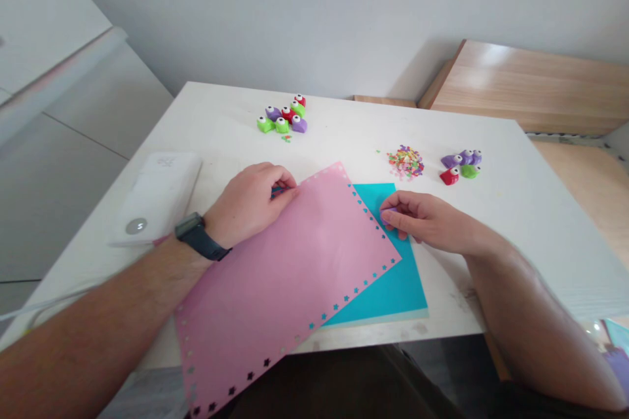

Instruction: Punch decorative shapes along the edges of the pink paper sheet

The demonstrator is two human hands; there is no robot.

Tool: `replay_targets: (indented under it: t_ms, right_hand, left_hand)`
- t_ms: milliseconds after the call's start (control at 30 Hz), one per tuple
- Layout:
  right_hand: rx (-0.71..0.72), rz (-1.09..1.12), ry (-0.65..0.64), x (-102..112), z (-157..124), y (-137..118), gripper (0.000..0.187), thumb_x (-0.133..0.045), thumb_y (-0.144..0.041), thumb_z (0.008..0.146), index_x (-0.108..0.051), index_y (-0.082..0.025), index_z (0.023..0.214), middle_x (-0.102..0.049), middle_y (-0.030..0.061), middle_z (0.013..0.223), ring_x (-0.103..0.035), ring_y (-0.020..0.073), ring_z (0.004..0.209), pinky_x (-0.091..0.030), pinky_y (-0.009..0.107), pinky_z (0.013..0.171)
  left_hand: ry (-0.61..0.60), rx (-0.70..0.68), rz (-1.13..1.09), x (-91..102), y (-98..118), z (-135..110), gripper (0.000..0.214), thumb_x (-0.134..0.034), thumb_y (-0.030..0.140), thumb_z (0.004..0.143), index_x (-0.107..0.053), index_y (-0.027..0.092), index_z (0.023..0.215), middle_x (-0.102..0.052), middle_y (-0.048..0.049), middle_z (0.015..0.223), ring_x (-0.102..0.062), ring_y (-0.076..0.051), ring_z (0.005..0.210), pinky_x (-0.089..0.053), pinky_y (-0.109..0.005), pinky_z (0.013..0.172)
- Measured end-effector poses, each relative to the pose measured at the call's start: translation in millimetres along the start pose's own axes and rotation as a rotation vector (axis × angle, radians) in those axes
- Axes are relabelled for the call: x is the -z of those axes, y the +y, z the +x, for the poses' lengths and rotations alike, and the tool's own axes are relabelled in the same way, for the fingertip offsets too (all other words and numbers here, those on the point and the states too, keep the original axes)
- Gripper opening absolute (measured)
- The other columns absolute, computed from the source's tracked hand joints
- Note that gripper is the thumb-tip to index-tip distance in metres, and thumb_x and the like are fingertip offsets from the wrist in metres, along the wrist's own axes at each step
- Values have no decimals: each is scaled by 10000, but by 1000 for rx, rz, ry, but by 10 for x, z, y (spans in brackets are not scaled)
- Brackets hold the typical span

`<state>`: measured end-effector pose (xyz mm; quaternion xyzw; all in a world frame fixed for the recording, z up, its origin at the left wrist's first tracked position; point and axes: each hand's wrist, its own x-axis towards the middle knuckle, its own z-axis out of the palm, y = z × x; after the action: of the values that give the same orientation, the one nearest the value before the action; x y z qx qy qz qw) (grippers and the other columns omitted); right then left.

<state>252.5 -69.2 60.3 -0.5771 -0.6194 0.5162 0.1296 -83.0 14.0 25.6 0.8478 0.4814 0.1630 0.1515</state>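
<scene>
A large pink sheet [289, 262] with small shapes punched along its edges lies across the white table [515, 209] and hangs over the front edge. Beneath it sits a teal sheet [393, 281]. My left hand [253, 200] is closed, pinching the pink sheet's upper left corner. My right hand [422, 219] is closed around a small purple paper punch [388, 213] at the sheet's right edge; most of the punch is hidden by my fingers.
A cluster of green, red and purple paper punches [285, 116] sits at the back. Further punches [462, 165] lie at the right beside a pile of coloured confetti [405, 162]. A white pouch [157, 200] rests at the left. A wooden board [531, 88] leans behind.
</scene>
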Motion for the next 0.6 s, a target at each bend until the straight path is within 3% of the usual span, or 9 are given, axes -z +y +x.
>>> replay_targets:
  t_ms: [200, 433, 600]
  right_hand:
    - [8, 33, -13, 7, 2, 0, 361, -617, -556, 975, -659, -207, 1058, -667, 3, 840, -562, 107, 664, -405, 251, 537]
    - [39, 35, -7, 78, -35, -9, 371, -617, -559, 979, -649, -213, 1109, -624, -17, 778, -516, 100, 627, -407, 250, 518]
    - [39, 30, 9, 101, -29, 35, 389, -646, -563, 958, -638, -221, 1143, -609, -14, 798, -525, 114, 649, -442, 251, 506]
  left_hand:
    - [-30, 36, -53, 63, 56, -34, 136, -568, 349, 965, -655, 245, 951, -728, -8, 942, -680, -221, 896, -468, -339, 790]
    - [64, 140, -133, 161, 49, -89, 138, -571, 372, 975, -621, 259, 1036, -746, 10, 945, -704, -193, 862, -507, -296, 795]
    - [115, 138, -145, 195, 32, -87, 206, -566, 401, 984, -662, 262, 1101, -767, -2, 1007, -719, -194, 896, -537, -295, 847]
